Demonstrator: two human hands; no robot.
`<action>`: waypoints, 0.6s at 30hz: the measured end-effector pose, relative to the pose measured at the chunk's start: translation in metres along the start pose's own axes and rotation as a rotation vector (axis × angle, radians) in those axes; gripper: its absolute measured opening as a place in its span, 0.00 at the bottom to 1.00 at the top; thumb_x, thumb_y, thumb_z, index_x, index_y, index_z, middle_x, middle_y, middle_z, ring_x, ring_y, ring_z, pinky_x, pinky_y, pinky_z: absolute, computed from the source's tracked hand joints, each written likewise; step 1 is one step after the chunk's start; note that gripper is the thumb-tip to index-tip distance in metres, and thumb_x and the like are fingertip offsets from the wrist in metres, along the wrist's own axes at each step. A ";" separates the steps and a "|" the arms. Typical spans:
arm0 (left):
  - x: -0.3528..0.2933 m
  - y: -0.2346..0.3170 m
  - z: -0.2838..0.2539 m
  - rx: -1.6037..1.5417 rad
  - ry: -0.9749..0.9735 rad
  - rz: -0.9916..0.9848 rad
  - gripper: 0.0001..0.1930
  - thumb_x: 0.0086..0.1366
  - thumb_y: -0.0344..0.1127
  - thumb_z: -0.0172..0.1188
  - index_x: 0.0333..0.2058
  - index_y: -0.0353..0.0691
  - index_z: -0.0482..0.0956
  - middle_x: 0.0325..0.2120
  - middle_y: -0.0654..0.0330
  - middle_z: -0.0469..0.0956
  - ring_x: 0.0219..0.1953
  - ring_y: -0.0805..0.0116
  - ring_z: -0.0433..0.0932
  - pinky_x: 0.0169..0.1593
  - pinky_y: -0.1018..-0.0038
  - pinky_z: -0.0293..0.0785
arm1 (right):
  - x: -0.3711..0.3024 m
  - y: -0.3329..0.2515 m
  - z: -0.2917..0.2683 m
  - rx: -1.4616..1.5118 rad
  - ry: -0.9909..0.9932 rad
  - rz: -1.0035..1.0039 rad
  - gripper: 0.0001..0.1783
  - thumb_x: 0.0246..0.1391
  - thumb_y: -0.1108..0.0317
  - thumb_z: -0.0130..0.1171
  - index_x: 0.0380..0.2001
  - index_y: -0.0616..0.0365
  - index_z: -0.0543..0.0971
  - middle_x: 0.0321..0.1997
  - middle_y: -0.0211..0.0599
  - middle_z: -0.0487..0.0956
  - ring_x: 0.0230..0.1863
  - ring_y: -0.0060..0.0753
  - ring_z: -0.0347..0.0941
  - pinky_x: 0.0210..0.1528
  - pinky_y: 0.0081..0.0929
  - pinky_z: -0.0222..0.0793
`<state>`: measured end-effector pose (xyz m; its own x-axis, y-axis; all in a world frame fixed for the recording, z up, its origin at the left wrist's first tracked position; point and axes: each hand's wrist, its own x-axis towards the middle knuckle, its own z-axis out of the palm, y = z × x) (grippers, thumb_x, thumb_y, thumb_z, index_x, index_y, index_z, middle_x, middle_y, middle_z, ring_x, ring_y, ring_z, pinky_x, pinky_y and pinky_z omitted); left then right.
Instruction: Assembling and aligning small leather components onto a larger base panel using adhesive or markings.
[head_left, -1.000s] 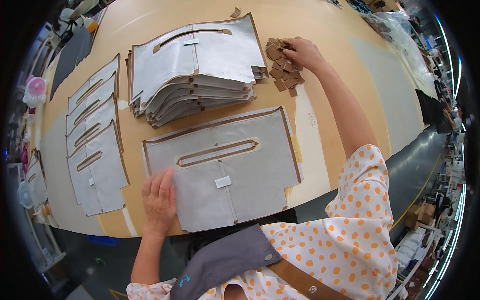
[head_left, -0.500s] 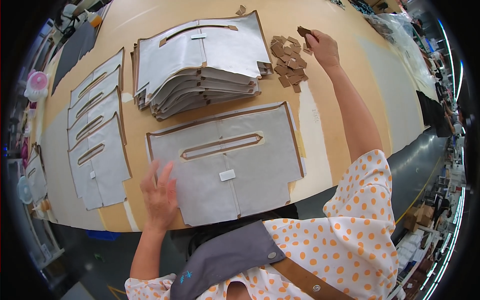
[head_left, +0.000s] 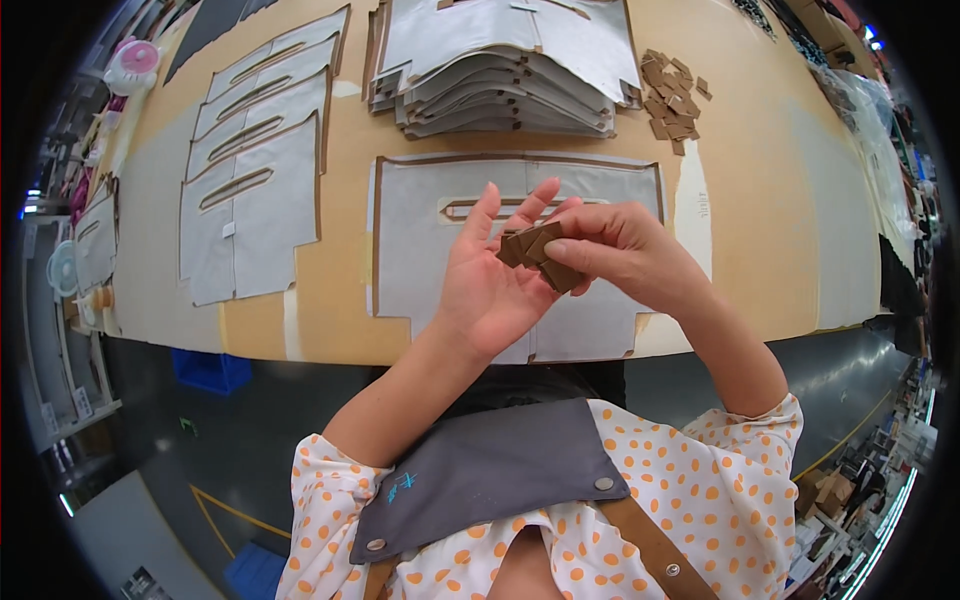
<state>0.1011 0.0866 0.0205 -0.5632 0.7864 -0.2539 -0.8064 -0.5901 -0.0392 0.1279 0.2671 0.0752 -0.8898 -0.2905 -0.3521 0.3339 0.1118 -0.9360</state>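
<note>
Above the near grey panel [head_left: 590,322], between the two hands, is a small overlapping bunch of brown pieces [head_left: 540,252]; the right hand [head_left: 640,252] grips them, thumb pressed on top and fingers curled beneath; the left hand [head_left: 487,292] is spread palm up, fingers loosely apart, its finger bases just behind the bunch; whether it bears any of the pieces, I cannot tell.

As far as can be judged, a handful is already gathered, while many more lie in a loose pile [head_left: 672,103] at the panel's upper right; no loose piece shows on the uncovered parts of the panel, though the hands hide its middle; its slot and brown top edging are in place.

Beyond it on the counter [head_left: 770,215] rises a thick stack of brown-edged panels [head_left: 508,90]; to the left, overlapping slotted panels [head_left: 255,205] run in a row; how many are finished, the view does not tell; farther left stands a pink-and-white fan [head_left: 135,62]; a blue crate [head_left: 210,370] sits below the counter's edge.
</note>
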 end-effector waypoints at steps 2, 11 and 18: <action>-0.007 -0.009 -0.003 -0.102 0.051 -0.013 0.24 0.74 0.48 0.46 0.61 0.42 0.72 0.59 0.52 0.73 0.60 0.58 0.71 0.66 0.59 0.64 | -0.007 0.001 0.021 -0.275 0.056 -0.085 0.11 0.62 0.67 0.58 0.42 0.61 0.82 0.32 0.35 0.82 0.30 0.30 0.77 0.36 0.27 0.75; -0.027 -0.014 -0.012 -0.066 0.047 0.061 0.20 0.73 0.40 0.48 0.58 0.40 0.75 0.53 0.59 0.78 0.56 0.66 0.75 0.63 0.64 0.68 | -0.014 0.017 0.033 -0.860 0.490 -0.620 0.15 0.51 0.70 0.67 0.43 0.52 0.81 0.41 0.36 0.78 0.45 0.45 0.73 0.47 0.37 0.71; -0.030 -0.020 -0.024 -0.015 -0.012 0.038 0.21 0.72 0.42 0.50 0.59 0.40 0.76 0.47 0.62 0.81 0.50 0.71 0.75 0.54 0.71 0.70 | -0.026 0.026 0.041 -1.169 0.237 -0.636 0.19 0.46 0.68 0.69 0.42 0.47 0.77 0.44 0.25 0.74 0.45 0.33 0.71 0.48 0.34 0.62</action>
<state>0.1386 0.0701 0.0055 -0.5957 0.7653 -0.2438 -0.7816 -0.6223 -0.0438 0.1722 0.2384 0.0597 -0.8611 -0.4379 0.2583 -0.5055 0.7915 -0.3436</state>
